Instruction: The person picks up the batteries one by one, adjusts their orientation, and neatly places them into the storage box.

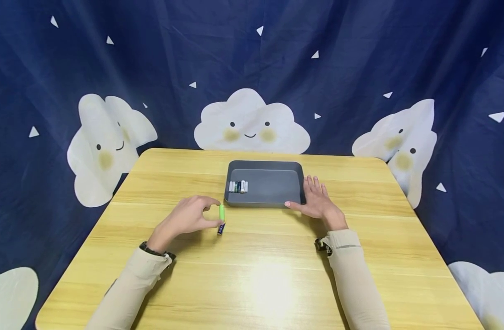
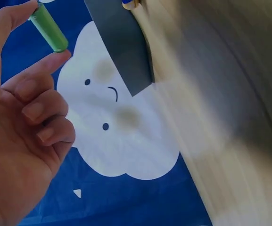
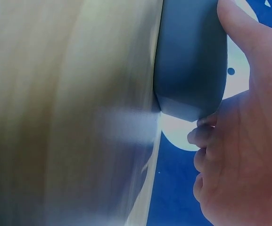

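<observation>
My left hand (image 1: pixel 188 214) pinches a green battery (image 1: pixel 221 212) by its two ends, between thumb and index finger. The left wrist view shows the same battery (image 2: pixel 50 29) held lengthwise, with the other fingers curled below it. Just under it in the head view, a dark blue battery (image 1: pixel 220 229) lies on the table. A grey rectangular tray (image 1: pixel 272 185) stands beyond, with several batteries (image 1: pixel 238 187) side by side at its left. My right hand (image 1: pixel 316 201) rests at the tray's front right corner, fingers extended along the side and thumb on the front rim.
The tray stands on a light wooden table (image 1: pixel 260 266) with rounded corners. Behind and at both sides of the table hangs a dark blue curtain (image 1: pixel 173 59) with white clouds and triangles.
</observation>
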A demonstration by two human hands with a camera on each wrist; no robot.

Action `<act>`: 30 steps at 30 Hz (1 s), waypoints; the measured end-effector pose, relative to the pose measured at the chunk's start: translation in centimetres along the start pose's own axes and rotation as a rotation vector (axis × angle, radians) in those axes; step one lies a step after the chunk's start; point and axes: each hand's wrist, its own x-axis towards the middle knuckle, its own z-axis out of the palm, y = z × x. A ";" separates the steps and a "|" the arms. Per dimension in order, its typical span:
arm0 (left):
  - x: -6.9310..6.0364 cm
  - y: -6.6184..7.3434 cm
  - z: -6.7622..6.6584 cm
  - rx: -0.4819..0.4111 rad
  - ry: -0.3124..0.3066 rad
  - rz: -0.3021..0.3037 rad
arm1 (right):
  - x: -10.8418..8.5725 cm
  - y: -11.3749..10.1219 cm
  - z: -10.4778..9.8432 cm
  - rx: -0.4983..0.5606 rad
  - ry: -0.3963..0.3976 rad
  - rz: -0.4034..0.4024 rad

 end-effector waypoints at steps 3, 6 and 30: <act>0.5 -0.5 0.1 -0.027 0.022 0.006 | 0.0 0.0 0.0 -0.002 -0.001 0.000; 1.0 -0.8 0.2 -0.060 0.055 0.003 | 0.0 0.0 0.0 0.001 -0.001 0.000; 7.7 -2.7 1.9 -0.255 0.116 0.024 | 0.2 0.1 0.3 0.019 0.007 -0.001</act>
